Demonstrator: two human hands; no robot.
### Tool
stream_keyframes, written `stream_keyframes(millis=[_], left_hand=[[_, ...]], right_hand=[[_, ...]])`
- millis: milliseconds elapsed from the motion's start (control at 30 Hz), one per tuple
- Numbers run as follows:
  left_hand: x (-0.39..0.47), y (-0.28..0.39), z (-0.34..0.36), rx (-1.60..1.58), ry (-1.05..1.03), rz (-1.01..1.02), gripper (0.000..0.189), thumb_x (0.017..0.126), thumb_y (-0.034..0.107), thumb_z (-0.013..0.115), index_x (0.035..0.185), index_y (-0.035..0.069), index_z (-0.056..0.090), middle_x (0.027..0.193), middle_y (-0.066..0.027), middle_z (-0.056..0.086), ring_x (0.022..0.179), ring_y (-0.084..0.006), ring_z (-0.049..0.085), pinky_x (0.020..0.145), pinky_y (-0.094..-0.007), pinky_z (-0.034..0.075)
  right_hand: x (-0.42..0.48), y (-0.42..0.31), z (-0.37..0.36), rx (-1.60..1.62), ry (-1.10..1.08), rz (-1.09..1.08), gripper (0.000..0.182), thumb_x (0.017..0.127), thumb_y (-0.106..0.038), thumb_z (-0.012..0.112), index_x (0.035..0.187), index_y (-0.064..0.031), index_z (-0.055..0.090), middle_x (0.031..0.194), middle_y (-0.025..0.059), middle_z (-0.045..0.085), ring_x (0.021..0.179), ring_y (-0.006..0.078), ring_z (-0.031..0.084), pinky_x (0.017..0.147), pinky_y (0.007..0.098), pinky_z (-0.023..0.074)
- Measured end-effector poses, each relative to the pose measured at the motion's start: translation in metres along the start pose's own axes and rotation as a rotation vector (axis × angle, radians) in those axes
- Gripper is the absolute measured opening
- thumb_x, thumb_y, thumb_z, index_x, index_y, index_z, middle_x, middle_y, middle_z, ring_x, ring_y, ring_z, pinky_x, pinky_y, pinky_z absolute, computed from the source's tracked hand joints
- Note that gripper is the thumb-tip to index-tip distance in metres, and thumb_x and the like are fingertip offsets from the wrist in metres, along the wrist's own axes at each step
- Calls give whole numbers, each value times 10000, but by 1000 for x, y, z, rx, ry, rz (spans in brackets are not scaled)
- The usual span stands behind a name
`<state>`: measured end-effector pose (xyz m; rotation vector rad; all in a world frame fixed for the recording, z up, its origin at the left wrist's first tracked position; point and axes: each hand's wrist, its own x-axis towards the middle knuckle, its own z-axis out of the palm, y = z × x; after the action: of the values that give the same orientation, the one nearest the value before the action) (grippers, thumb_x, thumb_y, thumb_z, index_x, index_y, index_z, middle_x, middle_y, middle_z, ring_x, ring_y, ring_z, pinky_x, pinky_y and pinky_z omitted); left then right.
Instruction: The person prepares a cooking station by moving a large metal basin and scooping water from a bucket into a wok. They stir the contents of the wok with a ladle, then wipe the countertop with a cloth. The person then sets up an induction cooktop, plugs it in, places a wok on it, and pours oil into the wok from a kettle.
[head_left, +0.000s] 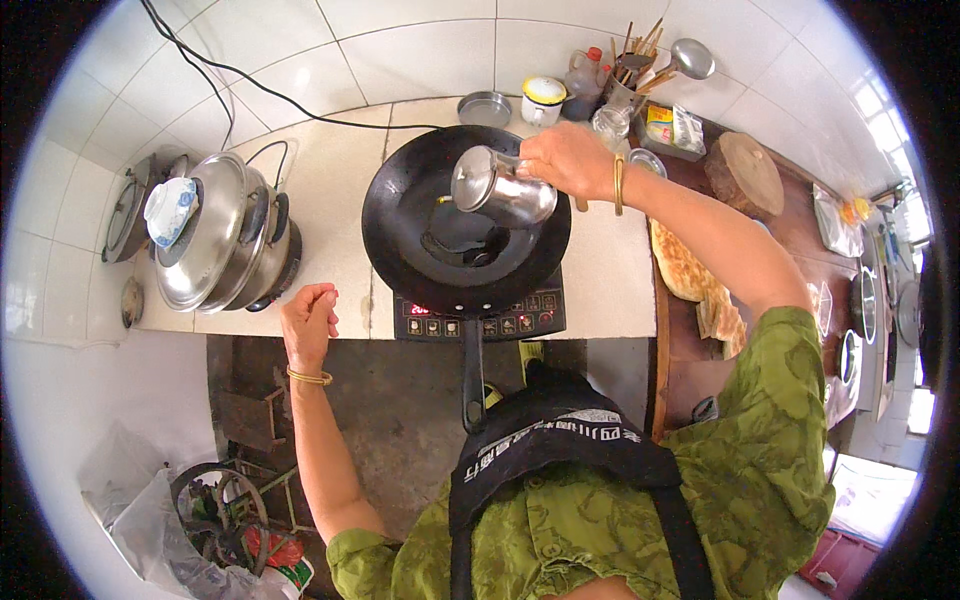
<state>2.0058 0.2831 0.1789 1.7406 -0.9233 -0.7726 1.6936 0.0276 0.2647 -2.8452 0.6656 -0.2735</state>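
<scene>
My right hand (568, 161) grips a lidded stainless steel oil pot (517, 196), tipped to the left above a black wok (405, 247). Yellowish liquid shows at the pot's spout, and a dark shiny pool lies in the wok's bottom. Beneath the wok is an induction cooker (517, 324) with lit red figures; the wok's long handle points towards me. My left hand (311, 319) is off to the left at the counter's front edge, fingers curled loosely inward and holding nothing visible. It is nearest to a large lidded steel steamer pot (214, 232).
A patterned bowl (171, 211) rests on the steamer's lid. Behind the wok stand a round metal tin (484, 109), a yellow-lidded enamel mug (543, 101) and a utensil holder (624, 91). Flatbread (684, 262) and a round wooden chopping block (744, 174) are at right. A black cable crosses behind.
</scene>
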Motion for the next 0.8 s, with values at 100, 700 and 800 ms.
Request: stream_keyframes(millis=[100,700,800], left_hand=[[-1,3,2,38,5,-18,160,823,68,551,912,-50,613,731,-46,597,505,-59,485,401,-193,389],[18,-9,27,-31,-81,19,145,822,60,554,902,-46,613,715,-41,574,494,-60,479,405,-196,394],[20,-6,30,-25,-98,33,144,824,60,551,899,-46,613,713,-41,574,498,-60,483,406,-196,397]], right_hand=[[8,14,1,-59,33,26,265,819,-293,534,737,-44,572,712,157,573,691,355,559,606,439,437],[-44,39,-41,-176,-139,210,255,794,-255,552,697,-20,555,677,187,544,686,364,553,614,458,422],[-51,24,-46,-90,-143,138,267,797,-267,537,693,-21,551,673,182,535,689,365,546,609,456,414]])
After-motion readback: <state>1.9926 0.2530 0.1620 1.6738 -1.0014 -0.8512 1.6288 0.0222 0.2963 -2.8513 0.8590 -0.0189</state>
